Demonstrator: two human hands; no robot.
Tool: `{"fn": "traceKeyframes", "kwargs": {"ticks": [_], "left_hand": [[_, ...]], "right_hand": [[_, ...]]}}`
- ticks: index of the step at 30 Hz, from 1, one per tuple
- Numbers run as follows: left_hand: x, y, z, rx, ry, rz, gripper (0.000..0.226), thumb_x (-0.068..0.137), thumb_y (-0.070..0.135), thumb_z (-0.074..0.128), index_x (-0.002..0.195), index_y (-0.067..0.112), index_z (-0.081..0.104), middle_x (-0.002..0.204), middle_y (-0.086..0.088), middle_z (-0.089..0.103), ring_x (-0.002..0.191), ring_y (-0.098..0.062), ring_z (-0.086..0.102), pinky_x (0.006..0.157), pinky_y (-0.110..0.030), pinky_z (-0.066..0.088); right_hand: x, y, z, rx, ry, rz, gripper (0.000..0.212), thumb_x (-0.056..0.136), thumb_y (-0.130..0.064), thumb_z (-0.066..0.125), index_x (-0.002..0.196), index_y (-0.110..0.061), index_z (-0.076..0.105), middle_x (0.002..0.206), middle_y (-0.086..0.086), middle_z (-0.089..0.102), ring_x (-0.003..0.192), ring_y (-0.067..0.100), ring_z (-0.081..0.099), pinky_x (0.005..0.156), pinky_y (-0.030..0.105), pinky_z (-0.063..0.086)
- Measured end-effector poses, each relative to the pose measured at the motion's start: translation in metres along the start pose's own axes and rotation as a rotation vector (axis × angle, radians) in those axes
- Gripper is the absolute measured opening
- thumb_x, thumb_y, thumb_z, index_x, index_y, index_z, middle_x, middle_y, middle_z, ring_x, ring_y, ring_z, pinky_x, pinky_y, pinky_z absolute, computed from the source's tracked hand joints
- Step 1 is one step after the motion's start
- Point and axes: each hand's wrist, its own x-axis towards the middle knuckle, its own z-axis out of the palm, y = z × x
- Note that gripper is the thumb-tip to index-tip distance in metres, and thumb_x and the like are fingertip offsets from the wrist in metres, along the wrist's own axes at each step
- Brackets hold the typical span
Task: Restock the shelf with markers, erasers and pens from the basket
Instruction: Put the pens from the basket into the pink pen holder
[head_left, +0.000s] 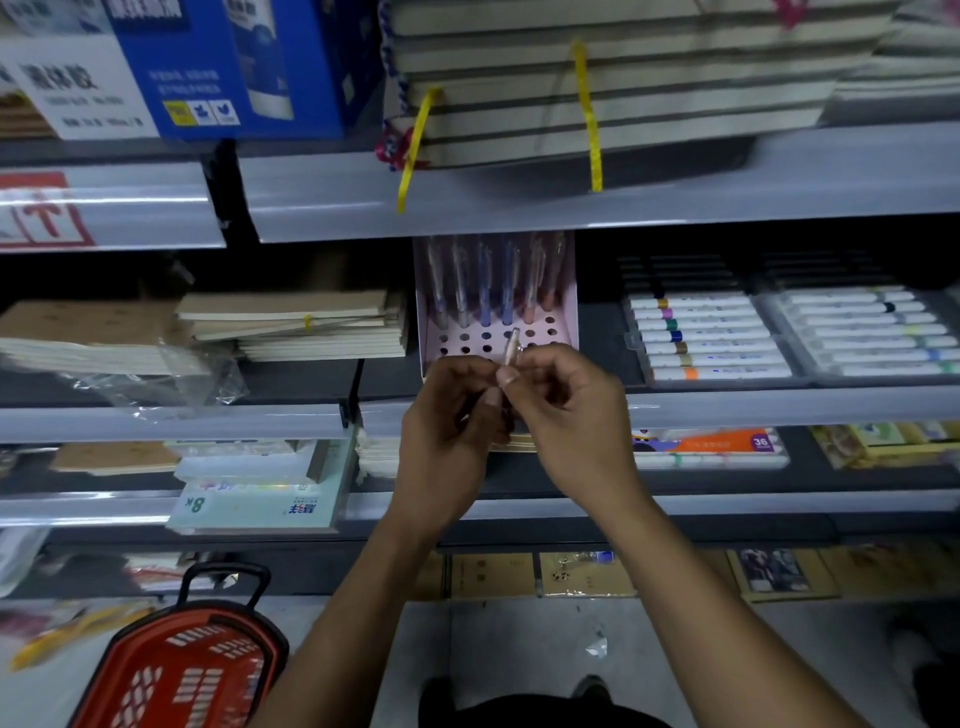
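At mid shelf, left hand (447, 415) and right hand (563, 410) both pinch a pen (511, 345); next, seat it in a near hole of the rack (563, 312).

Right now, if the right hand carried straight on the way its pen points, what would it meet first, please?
Probably the pink pen display box: the right hand aims the pen at its holed tray, though depth is unclear.
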Motion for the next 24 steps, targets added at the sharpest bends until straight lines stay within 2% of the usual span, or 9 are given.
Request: {"fn": "traceKeyframes", "kwargs": {"ticks": [2, 5, 7, 11, 15, 20, 24], "left_hand": [[0.001, 0.000, 0.000, 0.067, 0.003, 0.008, 0.018, 0.101, 0.014, 0.058, 0.117, 0.015, 0.065, 0.098, -0.002, 0.075, 0.090, -0.021, 0.074, 0.075, -0.034, 0.059], [0.002, -0.001, -0.001, 0.260, 0.018, 0.030, 0.030, 0.098, 0.029, 0.056, 0.126, 0.025, 0.066, 0.100, 0.011, 0.077, 0.096, -0.014, 0.074, 0.081, -0.029, 0.059], [0.003, -0.003, -0.001, 0.410, 0.022, 0.063, 0.034, 0.098, 0.029, 0.055, 0.130, 0.026, 0.066, 0.100, 0.014, 0.076, 0.096, -0.010, 0.073, 0.082, -0.035, 0.060], [0.001, -0.006, 0.001, 0.670, 0.049, 0.116, 0.043, 0.093, 0.020, 0.054, 0.135, 0.026, 0.065, 0.101, 0.011, 0.069, 0.088, -0.010, 0.067, 0.075, -0.041, 0.058], [-0.004, -0.005, 0.001, 0.764, 0.001, 0.128, 0.051, 0.093, 0.024, 0.052, 0.143, 0.029, 0.058, 0.110, 0.010, 0.068, 0.093, -0.011, 0.066, 0.076, -0.040, 0.059], [-0.004, -0.003, -0.001, 0.810, -0.005, 0.154, 0.051, 0.095, 0.026, 0.052, 0.145, 0.026, 0.056, 0.117, 0.006, 0.068, 0.095, -0.008, 0.066, 0.078, -0.035, 0.060], [-0.005, -0.001, -0.001, 0.810, -0.015, 0.146, 0.050, 0.095, 0.026, 0.052, 0.146, 0.027, 0.056, 0.119, 0.005, 0.068, 0.097, -0.008, 0.066, 0.079, -0.035, 0.061]], "right_hand": [[0.002, 0.001, -0.002, -0.010, 0.017, -0.005, 0.007, 0.093, -0.022, 0.076, 0.100, -0.021, 0.075, 0.083, -0.009, 0.073, 0.080, 0.008, 0.070, 0.069, 0.016, 0.055], [0.006, -0.001, -0.006, 0.013, 0.048, -0.035, 0.004, 0.094, -0.023, 0.075, 0.097, -0.025, 0.073, 0.081, -0.007, 0.073, 0.077, 0.013, 0.073, 0.070, 0.024, 0.060], [0.011, -0.005, -0.009, 0.041, 0.096, -0.076, 0.007, 0.095, -0.024, 0.074, 0.096, -0.030, 0.072, 0.080, -0.007, 0.074, 0.076, 0.015, 0.074, 0.069, 0.027, 0.061], [0.024, -0.012, -0.016, 0.035, 0.231, -0.179, 0.006, 0.094, -0.024, 0.075, 0.098, -0.028, 0.072, 0.081, -0.009, 0.073, 0.074, 0.011, 0.072, 0.064, 0.015, 0.054], [0.038, -0.016, -0.023, 0.010, 0.330, -0.231, 0.007, 0.092, -0.027, 0.075, 0.098, -0.024, 0.072, 0.083, -0.009, 0.073, 0.077, 0.016, 0.072, 0.070, 0.024, 0.057], [0.050, -0.015, -0.029, -0.097, 0.445, -0.285, 0.006, 0.092, -0.028, 0.074, 0.096, -0.032, 0.071, 0.082, -0.015, 0.074, 0.077, 0.007, 0.072, 0.072, 0.025, 0.058], [0.055, -0.009, -0.028, -0.177, 0.492, -0.284, 0.007, 0.092, -0.028, 0.072, 0.095, -0.034, 0.069, 0.081, -0.018, 0.072, 0.075, 0.006, 0.071, 0.073, 0.034, 0.060]]}}
